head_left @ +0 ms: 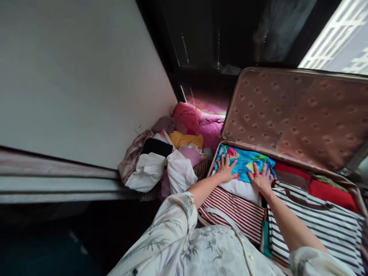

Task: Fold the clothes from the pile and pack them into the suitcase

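Note:
An open suitcase (293,115) with a brown quilted lid holds folded clothes. Both my hands press flat on a blue floral garment (244,161) at the suitcase's far left corner. My left hand (225,168) lies on its left side, fingers spread. Resting on the garment's right side is my right hand (261,177), also spread. Under the blue garment lies a white piece (240,188), then a red-and-white striped garment (232,211). A black-and-white striped piece (319,222) and red cloth (330,191) fill the right part.
A pile of loose clothes (169,157), white, pink, yellow and black, lies left of the suitcase against a white wall panel (71,76). A dark wardrobe opening (201,42) stands behind. A bright window grille (342,38) is at the top right.

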`<state>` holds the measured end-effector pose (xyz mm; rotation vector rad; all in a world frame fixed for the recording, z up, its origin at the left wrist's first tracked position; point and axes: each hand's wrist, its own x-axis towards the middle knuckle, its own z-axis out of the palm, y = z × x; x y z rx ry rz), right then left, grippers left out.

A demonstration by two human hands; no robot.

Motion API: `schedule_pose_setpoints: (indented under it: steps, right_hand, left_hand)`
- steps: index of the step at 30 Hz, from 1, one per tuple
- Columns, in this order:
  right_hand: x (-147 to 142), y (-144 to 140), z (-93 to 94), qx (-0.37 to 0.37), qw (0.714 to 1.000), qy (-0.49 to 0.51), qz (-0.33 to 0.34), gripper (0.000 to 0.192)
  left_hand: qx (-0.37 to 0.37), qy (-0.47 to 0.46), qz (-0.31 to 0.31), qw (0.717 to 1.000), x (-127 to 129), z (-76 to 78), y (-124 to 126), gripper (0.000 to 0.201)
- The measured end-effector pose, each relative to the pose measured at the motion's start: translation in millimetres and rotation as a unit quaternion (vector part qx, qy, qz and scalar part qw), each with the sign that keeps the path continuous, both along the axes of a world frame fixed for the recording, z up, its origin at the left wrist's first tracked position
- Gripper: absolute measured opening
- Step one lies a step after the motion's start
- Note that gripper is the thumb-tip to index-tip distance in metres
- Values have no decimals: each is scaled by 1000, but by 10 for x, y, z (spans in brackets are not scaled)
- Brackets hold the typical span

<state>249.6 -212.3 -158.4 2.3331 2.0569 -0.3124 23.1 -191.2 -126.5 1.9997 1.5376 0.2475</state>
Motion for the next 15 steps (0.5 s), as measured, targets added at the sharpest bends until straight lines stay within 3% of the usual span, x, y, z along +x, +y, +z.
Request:
schedule_pose_setpoints:
  steps: [2, 4, 6, 8, 10, 13, 15]
  right_hand:
    - [17, 8, 6, 0, 1000, 8, 5, 77]
    - [26, 11, 32, -9, 1000, 10, 5, 79]
    - [27, 16, 69, -23, 1000, 7, 2, 81]
    - [24, 26, 113, -37, 999, -1, -1, 82]
    - [15, 40, 166, -46, 999, -7, 0, 82]
    - [-27, 52, 280, -51, 999, -6, -6, 80]
    - [-89, 40, 377, -46, 999, -3, -16, 77]
  left_hand:
    - [35, -57, -20, 998, -78, 133, -212, 82]
    - [94, -128, -24, 987, -264, 291, -506, 58]
    - [148, -180, 24, 972, -593, 444, -800, 39]
    - [176, -181, 140, 957, -1051, 558, -1016, 35]
    - [173, -125, 292, 933, -1564, 613, -1125, 39]
    - [114, -19, 481, 869, -2230, 583, -1133, 70]
    - [52, -3, 535, 844, -2511, 509, -1096, 89]
